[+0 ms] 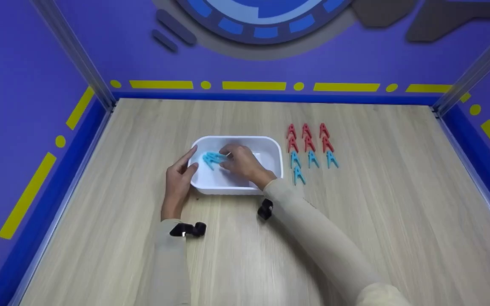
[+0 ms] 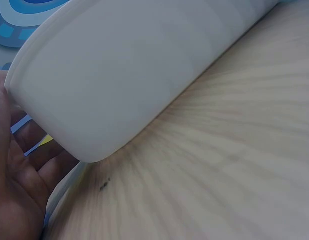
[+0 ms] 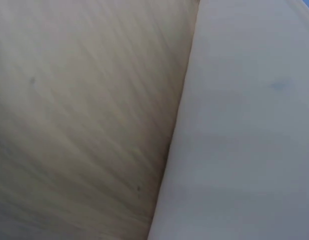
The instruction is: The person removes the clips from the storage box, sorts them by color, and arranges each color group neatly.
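The right hand (image 1: 241,160) pinches a blue clothespin (image 1: 213,159) inside the white tub (image 1: 270,144). The clothespin lies roughly crosswise, its long axis left to right. The left hand (image 1: 178,180), fingers straight, steadies the tub's left wall.

A pale wood-grain table (image 1: 355,221) carries a white tub (image 1: 270,146) near its middle. Just right of the tub lie 6 red clothespins (image 1: 309,137) and 4 blue clothespins (image 1: 311,163) (in neat rows).

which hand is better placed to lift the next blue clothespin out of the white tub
Right. The right hand is already inside the white tub, fingers on the blue clothespins. The left hand rests outside against the tub's left wall, steadying it.
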A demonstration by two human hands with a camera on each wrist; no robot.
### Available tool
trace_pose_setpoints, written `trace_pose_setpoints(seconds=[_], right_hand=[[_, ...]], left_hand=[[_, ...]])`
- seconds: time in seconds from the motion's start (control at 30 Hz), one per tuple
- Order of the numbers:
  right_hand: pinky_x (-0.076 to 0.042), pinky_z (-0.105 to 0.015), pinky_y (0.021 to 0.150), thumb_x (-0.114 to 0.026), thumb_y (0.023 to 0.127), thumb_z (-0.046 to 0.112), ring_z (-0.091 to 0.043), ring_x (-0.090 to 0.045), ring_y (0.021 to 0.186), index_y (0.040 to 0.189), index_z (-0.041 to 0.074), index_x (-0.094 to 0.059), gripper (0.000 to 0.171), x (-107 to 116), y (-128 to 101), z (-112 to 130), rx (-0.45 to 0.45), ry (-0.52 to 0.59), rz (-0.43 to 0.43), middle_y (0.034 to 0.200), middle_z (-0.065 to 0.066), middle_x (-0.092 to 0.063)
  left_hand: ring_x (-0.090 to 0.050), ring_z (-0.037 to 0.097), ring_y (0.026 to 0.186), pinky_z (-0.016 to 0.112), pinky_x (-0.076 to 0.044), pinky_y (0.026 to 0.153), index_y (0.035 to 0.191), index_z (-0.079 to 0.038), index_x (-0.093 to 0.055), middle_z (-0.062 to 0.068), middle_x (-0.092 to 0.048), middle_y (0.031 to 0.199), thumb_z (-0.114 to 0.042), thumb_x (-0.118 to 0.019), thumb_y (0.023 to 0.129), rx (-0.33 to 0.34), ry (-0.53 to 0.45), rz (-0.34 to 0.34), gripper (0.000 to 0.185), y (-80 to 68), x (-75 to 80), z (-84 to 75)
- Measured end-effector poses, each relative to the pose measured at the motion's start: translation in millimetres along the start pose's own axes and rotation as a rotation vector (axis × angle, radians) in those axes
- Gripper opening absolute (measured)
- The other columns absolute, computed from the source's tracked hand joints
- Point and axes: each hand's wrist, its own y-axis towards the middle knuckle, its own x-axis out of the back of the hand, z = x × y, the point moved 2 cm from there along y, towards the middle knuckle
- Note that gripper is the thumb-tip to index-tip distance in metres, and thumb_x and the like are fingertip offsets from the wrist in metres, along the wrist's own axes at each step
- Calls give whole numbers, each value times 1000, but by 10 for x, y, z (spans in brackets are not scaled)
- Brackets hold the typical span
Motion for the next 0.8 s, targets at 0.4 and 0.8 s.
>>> trace_pose_setpoints(seconds=[0.4,0.8], right_hand=[[-56,-41,96,-78,97,7,-30,-66,103,122,-7,-71,30,-20,-4,6,-26,-91,1,112,-18,-71],[-54,-40,99,-78,97,17,-27,-62,106,124,-5,-70,36,-62,-18,24,-83,-182,28,120,-15,-62]], left_hand=[[-35,20,155,32,-28,126,153,-7,-56,8,-47,163,3,-57,105,35,-14,23,49,-133,-29,-339],[-39,15,152,31,-31,124,151,-16,-60,0,-51,160,-2,-60,104,-20,6,11,49,-31,4,-44]])
